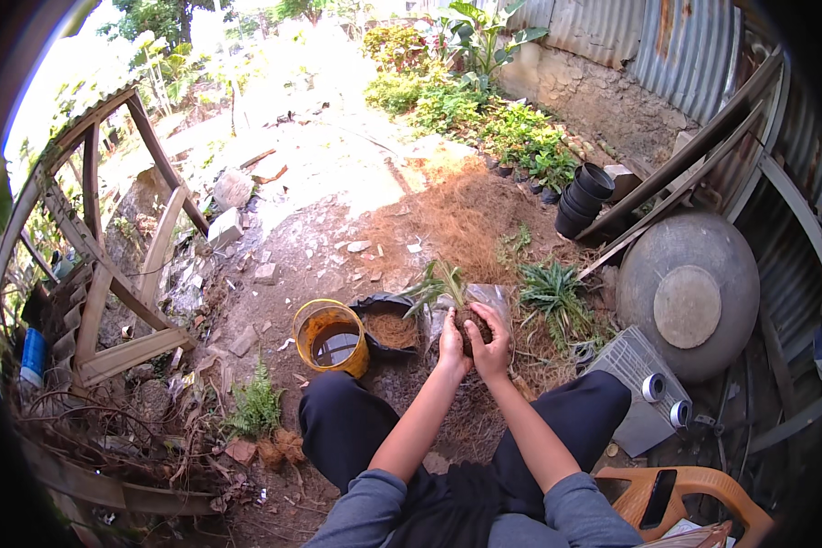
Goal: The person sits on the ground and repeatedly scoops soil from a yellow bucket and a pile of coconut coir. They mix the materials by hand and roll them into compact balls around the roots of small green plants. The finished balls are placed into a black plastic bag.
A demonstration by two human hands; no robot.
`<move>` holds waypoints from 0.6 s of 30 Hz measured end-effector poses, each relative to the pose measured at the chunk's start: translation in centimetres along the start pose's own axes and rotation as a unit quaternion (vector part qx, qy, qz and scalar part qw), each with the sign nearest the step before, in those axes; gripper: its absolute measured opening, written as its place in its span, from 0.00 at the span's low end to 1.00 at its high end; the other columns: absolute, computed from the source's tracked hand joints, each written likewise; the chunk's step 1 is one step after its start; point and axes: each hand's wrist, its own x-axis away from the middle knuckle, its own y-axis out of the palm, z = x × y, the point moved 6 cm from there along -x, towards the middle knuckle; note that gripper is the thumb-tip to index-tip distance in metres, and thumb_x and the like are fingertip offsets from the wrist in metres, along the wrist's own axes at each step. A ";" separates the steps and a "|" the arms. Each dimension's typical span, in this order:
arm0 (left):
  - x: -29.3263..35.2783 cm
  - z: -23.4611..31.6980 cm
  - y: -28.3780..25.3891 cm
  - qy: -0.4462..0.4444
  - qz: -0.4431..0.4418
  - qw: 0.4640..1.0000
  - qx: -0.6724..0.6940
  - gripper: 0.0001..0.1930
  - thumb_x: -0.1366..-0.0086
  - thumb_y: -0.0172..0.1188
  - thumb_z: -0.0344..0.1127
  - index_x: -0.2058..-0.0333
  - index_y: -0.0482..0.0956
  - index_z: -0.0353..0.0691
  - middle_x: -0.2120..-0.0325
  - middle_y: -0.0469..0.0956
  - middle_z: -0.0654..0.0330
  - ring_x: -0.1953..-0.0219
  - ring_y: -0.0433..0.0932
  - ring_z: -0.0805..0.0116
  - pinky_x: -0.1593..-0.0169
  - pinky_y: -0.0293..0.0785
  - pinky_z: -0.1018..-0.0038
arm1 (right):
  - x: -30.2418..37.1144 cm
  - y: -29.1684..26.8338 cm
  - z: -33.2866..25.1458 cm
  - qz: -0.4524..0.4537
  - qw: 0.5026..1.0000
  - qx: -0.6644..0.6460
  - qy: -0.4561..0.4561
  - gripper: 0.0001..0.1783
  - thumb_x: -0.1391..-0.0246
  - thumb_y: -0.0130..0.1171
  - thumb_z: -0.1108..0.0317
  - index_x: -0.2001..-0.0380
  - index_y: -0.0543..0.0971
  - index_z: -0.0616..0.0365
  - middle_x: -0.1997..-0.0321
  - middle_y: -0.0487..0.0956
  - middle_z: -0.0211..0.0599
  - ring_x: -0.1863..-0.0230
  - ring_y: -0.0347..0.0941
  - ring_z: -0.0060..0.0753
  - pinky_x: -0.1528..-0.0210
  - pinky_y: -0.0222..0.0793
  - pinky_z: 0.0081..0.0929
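Between my knees, both hands are cupped around the dark root ball of a small plant (443, 285), whose narrow green leaves lean up and to the left. My left hand (453, 345) presses on the left side of the root ball, and my right hand (490, 338) wraps its right side. Left of my hands, a black bag (390, 326) lies open with brown fibre in it. Beside that bag stands a yellow bucket (366, 352) of dark liquid. A clear plastic sheet (495, 297) lies just beyond my right hand.
More leafy plants (553, 294) lie to the right, before a big round clay pot (690, 283). A wire-topped grey box (637, 388) holds two white rolls. Stacked black pots (583, 201) stand farther back. An orange plastic chair (738, 498) carries a phone (658, 499). Wooden frames (110, 247) line the left.
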 end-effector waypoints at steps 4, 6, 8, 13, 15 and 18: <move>0.2 0.9 0.7 0.004 -0.070 0.995 0.077 0.21 0.36 0.36 0.51 0.54 0.69 0.43 0.58 0.72 0.58 0.55 0.71 0.63 0.49 0.66 0.66 | -1.3 0.9 -2.9 -0.095 0.984 0.101 -0.112 0.16 0.48 0.49 0.66 0.58 0.74 0.65 0.53 0.72 0.47 0.48 0.65 0.46 0.44 0.57 0.35; 0.1 1.2 1.1 0.008 -0.102 0.990 0.095 0.21 0.36 0.36 0.51 0.53 0.68 0.44 0.57 0.71 0.58 0.55 0.70 0.63 0.49 0.66 0.66 | -1.9 0.9 -4.0 -0.110 0.972 0.152 -0.144 0.16 0.46 0.46 0.66 0.57 0.73 0.64 0.52 0.71 0.48 0.47 0.64 0.49 0.44 0.56 0.37; 0.3 1.4 1.5 0.022 -0.138 0.986 0.088 0.21 0.34 0.35 0.48 0.53 0.67 0.42 0.55 0.70 0.57 0.52 0.69 0.64 0.47 0.64 0.66 | -2.3 1.1 -4.8 -0.117 0.965 0.175 -0.156 0.16 0.46 0.47 0.66 0.58 0.73 0.64 0.52 0.71 0.47 0.48 0.64 0.48 0.45 0.56 0.36; -0.8 0.9 0.9 0.042 -0.169 0.979 0.102 0.19 0.33 0.35 0.44 0.52 0.67 0.39 0.55 0.70 0.56 0.51 0.69 0.64 0.46 0.64 0.68 | -1.5 1.6 -5.2 -0.110 0.976 0.132 -0.132 0.13 0.51 0.48 0.70 0.63 0.76 0.63 0.59 0.75 0.49 0.52 0.68 0.49 0.47 0.61 0.37; -0.8 0.4 0.7 0.024 -0.123 0.988 0.090 0.20 0.33 0.35 0.45 0.52 0.67 0.40 0.55 0.71 0.57 0.52 0.70 0.64 0.47 0.65 0.68 | -1.7 1.7 -3.6 -0.109 0.981 0.108 -0.122 0.13 0.51 0.48 0.70 0.64 0.76 0.64 0.58 0.75 0.49 0.53 0.69 0.49 0.48 0.61 0.37; 1.0 1.7 1.7 0.016 -0.061 0.995 0.078 0.20 0.33 0.35 0.45 0.51 0.67 0.41 0.56 0.71 0.58 0.54 0.71 0.64 0.48 0.66 0.68 | -2.3 0.0 -2.3 -0.066 0.994 0.023 -0.080 0.18 0.48 0.51 0.65 0.57 0.71 0.66 0.53 0.71 0.45 0.49 0.66 0.41 0.46 0.59 0.32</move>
